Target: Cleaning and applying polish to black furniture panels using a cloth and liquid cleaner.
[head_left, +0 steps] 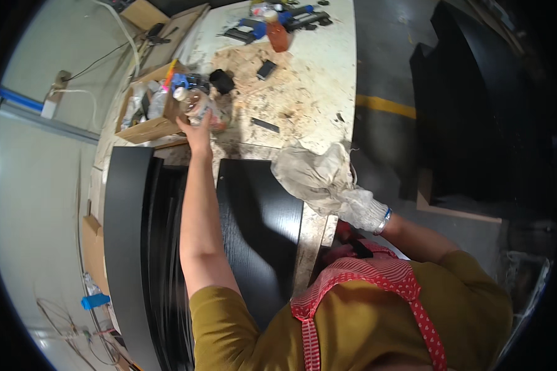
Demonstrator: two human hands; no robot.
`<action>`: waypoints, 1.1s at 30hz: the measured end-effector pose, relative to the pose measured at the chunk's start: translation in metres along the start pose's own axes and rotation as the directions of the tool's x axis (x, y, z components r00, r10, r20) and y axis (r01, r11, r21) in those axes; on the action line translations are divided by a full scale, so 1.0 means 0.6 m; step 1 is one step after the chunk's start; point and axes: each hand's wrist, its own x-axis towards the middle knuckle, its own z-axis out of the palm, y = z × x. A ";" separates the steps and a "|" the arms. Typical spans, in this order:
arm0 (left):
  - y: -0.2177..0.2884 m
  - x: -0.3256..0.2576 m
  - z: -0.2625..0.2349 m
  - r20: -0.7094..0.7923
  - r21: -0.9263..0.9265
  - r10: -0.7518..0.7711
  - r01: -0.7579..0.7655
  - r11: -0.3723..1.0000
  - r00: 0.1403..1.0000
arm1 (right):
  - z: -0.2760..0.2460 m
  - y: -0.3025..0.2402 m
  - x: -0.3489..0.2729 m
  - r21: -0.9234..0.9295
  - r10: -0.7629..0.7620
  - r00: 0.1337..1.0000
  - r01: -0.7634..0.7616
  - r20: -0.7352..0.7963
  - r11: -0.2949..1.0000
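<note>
A person's left arm stretches forward over black panels (260, 226) at the near end of a stained white work surface (328, 74), elbow almost straight. The bare left hand (196, 128) takes hold of a clear plastic bottle (195, 102) near the surface's left edge, just beside an open wooden box (143, 131) of mixed items. Thumb and fingers part around the bottle's lower body, which tilts with its white cap (179, 93) toward the box. Reddish marks show low on the bottle, too blurred to read.

The right arm bends at the elbow, its forearm angling inward to the surface's right edge. There the right hand (364, 210), in a white knit glove with a blue-trimmed cuff, clutches a crumpled pale cloth (312, 176) that lies toward the near right corner. The folds hide the fingertips; whether the fingers press together cannot be told.

Toward the far edge, a bottle of reddish-brown liquid (277, 36) stands near blue-and-black tools (250, 28). A flat dark strip (265, 125) lies between the hands, beyond the panels.
</note>
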 end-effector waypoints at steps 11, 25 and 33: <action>0.139 -0.083 -0.020 0.130 -0.121 0.136 -0.120 0.985 0.982 | -0.054 -0.090 0.015 0.740 0.331 0.931 -0.115 -0.151 0.662; 0.253 -0.426 -0.126 0.768 0.558 -0.148 -0.538 0.631 0.622 | 0.020 -0.035 0.067 0.659 0.311 0.950 -0.222 -0.019 0.719; 0.267 -0.426 -0.152 0.647 0.720 -0.275 -0.451 0.527 0.711 | 0.031 -0.059 0.057 0.631 0.389 0.917 -0.356 0.091 0.689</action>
